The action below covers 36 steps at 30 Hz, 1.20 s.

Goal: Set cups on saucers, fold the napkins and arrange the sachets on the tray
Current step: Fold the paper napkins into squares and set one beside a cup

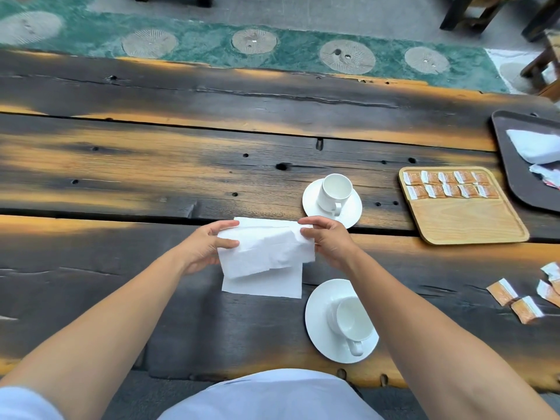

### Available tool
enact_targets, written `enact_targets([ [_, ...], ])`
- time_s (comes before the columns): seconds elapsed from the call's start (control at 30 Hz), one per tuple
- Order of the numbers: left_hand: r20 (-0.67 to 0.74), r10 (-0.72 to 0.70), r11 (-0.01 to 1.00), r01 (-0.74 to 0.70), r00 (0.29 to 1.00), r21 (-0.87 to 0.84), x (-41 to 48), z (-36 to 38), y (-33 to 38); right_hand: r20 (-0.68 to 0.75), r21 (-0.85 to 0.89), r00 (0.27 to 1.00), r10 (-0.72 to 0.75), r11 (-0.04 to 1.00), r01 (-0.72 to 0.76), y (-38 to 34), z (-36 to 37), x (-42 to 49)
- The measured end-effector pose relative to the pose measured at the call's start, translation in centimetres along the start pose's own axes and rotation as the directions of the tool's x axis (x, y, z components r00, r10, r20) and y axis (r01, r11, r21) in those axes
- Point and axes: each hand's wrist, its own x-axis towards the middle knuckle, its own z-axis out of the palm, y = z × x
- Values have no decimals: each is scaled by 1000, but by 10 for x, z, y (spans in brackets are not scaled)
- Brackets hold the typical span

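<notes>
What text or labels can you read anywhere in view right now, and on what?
None is legible.
Sachets on the wooden tray: orange and white print, too small to read.
Loose sachets on the table: print blurred.
Napkin, cups and saucers: plain white, no markings.

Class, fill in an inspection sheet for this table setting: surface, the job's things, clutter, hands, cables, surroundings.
Surface: dark scorched wooden plank table.
Job's things: two white cups on white saucers, far and near; ten orange sachets in two rows on pale wooden tray; loose orange sachets on the table at right; white paper napkin being folded.
Clutter: dark plastic tray holding folded white napkin.
Hands: left hand and right hand pinch the napkin's ends.
Cables: nothing seen.
Surroundings: green patterned floor strip, dark wooden stools.
</notes>
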Motion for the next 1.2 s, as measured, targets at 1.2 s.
enact_targets([
  [1.2,-214,460,648,-161,862,745,38,12,42,46,-941,943,-331,302,151,-23,19,44],
])
